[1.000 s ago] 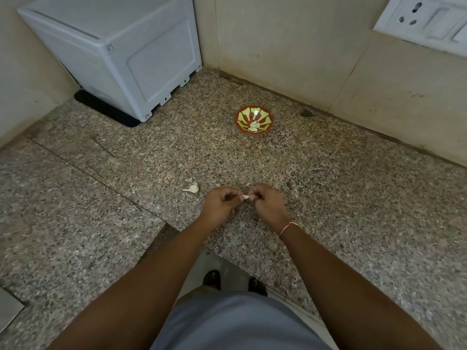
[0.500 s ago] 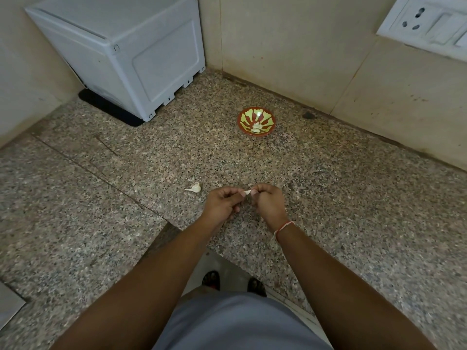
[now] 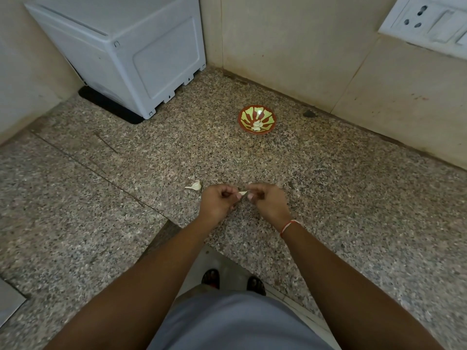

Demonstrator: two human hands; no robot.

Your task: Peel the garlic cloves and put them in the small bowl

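Observation:
My left hand [image 3: 217, 203] and my right hand [image 3: 269, 202] meet over the granite counter, and both pinch a small pale garlic clove [image 3: 242, 193] between their fingertips. Most of the clove is hidden by my fingers. Another garlic clove [image 3: 195, 186] with its skin on lies on the counter just left of my left hand. The small bowl [image 3: 256, 119], red-brown with a yellow-green pattern, stands farther back near the wall and holds peeled cloves [image 3: 257, 126].
A white boxy appliance [image 3: 131, 49] stands in the back left corner. Tiled walls close off the back, with a white switch panel [image 3: 427, 24] at upper right. The counter's front edge [image 3: 182, 231] runs just below my wrists. A small dark spot [image 3: 308, 113] sits by the wall.
My hands stay in the same place, still working the clove; the fingers have shifted slightly. The view has tilted a little.

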